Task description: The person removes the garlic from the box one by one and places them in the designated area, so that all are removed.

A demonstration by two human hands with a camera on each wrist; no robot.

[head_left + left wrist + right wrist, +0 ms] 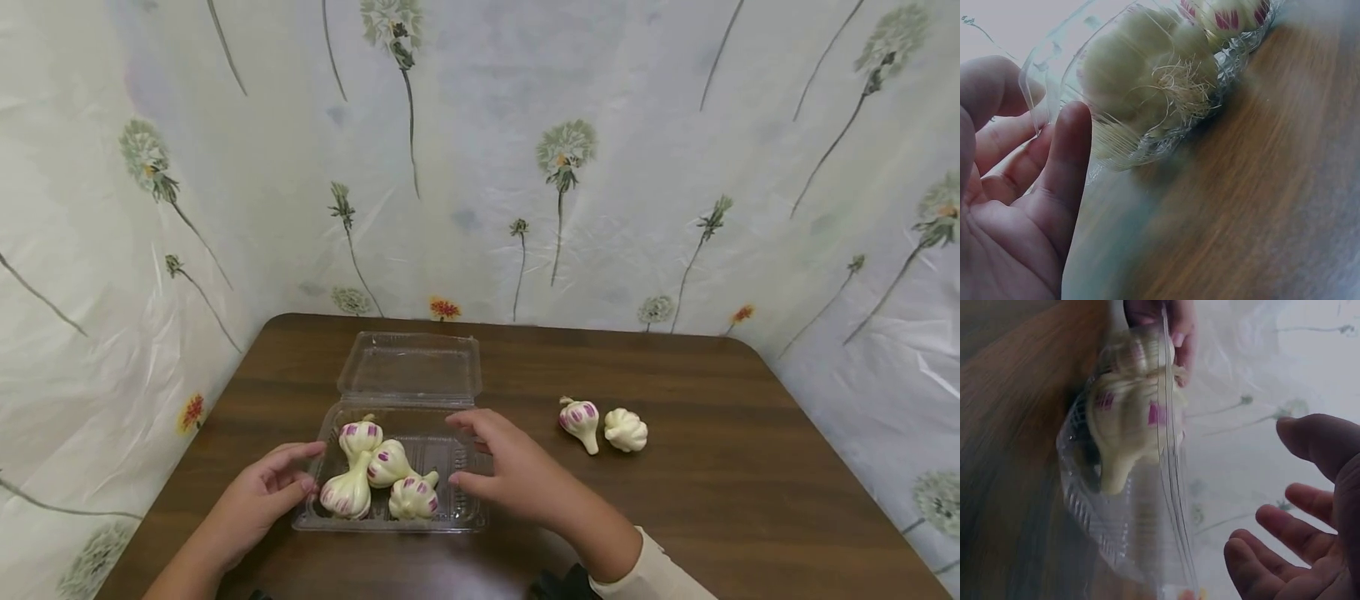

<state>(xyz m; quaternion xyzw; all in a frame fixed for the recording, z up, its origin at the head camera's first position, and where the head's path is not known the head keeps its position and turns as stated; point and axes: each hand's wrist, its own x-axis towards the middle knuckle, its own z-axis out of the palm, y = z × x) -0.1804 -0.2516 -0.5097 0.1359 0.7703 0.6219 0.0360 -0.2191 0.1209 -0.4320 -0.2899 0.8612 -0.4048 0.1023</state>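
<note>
A clear plastic clamshell container [450, 527] lies with its lid folded back, several garlic bulbs [348, 494] with purple marks grouped in its left and middle part. My left hand [258, 492] holds the container's left rim between thumb and fingers. In the left wrist view, the rim passes between the thumb [1072, 134] and the fingers, close to a bulb's stringy roots [1182, 90]. Over the container's right side is my right hand [513, 471], thumb and fingers spread with nothing between them. The right wrist view shows its fingers [1291, 528] apart from the container wall.
To the right of the container, a purple-marked garlic bulb [580, 423] and a plain cream one [626, 430] lie on the brown wooden table [712, 500]. The transparent lid [411, 365] leans back behind the tray. A flower-patterned sheet [465, 167] hangs beyond the table.
</note>
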